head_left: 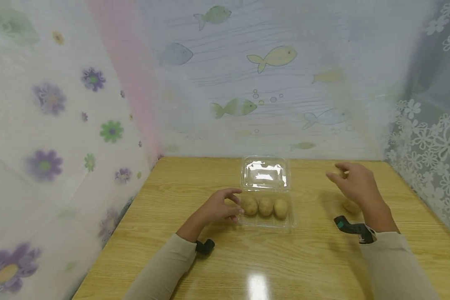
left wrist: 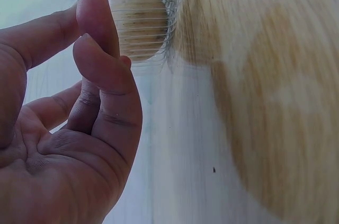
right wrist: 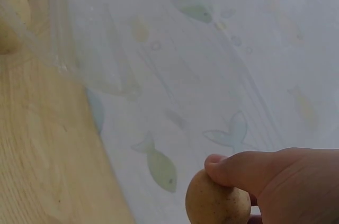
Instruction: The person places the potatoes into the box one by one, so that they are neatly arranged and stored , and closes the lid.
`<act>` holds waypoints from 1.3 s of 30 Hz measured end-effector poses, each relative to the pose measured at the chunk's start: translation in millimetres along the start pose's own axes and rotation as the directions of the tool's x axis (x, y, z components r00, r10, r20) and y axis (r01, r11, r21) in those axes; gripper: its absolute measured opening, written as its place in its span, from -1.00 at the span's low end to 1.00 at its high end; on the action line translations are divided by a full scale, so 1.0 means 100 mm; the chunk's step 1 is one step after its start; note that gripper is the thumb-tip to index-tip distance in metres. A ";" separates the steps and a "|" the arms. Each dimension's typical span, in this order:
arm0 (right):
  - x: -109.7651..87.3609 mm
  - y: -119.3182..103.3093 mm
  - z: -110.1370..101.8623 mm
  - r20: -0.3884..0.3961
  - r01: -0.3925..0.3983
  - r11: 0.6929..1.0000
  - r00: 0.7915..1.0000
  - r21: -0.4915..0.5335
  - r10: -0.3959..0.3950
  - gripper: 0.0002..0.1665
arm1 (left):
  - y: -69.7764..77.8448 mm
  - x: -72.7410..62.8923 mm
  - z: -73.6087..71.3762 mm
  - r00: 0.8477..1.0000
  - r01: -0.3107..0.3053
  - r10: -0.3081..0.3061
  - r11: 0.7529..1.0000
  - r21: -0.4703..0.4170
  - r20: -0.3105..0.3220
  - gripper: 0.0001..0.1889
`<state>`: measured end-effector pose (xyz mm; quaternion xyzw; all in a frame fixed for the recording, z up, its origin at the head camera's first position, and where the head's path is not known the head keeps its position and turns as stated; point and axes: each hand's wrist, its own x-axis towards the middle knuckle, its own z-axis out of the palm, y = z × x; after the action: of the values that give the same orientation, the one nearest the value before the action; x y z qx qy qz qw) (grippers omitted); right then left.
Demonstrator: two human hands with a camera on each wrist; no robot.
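My right hand (head_left: 360, 183) is raised over the right side of the table, pinching a potato (right wrist: 217, 200) between thumb and fingers. A clear plastic container (head_left: 290, 221) lies open on the table, with a row of three potatoes (head_left: 266, 206) plainly visible in it. Its transparent lid (head_left: 266, 175) is folded back toward the rear wall. At the container's left end is my left hand (head_left: 217, 206), fingers loosely bent and spread, fingertips right at the rim. The left palm (left wrist: 69, 166) faces the container wall with nothing in it.
Another potato (head_left: 350, 206) rests on the table, partly behind my right wrist. Fish-printed sheeting (head_left: 270, 83) backs the wooden table (head_left: 195, 175), and flower-printed sheeting (head_left: 60, 125) hangs along its left side. More printed sheeting (head_left: 435, 137) encloses the right.
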<state>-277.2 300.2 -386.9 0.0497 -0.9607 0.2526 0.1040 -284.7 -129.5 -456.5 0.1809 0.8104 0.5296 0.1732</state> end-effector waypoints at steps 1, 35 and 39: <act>0.00 -0.01 0.00 -0.001 0.004 1.000 1.000 0.002 -0.004 -0.14 | 0.00 0.00 0.00 1.000 0.000 0.000 1.000 0.002 0.000 -0.26; -0.03 -0.34 0.05 -0.069 0.095 0.995 0.993 -0.002 -0.095 -0.22 | 0.02 -0.01 -0.01 1.000 0.001 -0.001 1.000 0.010 0.009 -0.29; -0.04 -0.36 0.05 -0.075 0.108 0.994 0.991 0.000 -0.108 -0.24 | 0.01 -0.01 -0.01 1.000 0.001 -0.001 1.000 0.008 0.007 -0.29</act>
<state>-268.2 266.6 -374.5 0.0922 -0.9515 0.2501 0.1533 -284.4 -130.0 -455.2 0.1832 0.8119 0.5258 0.1756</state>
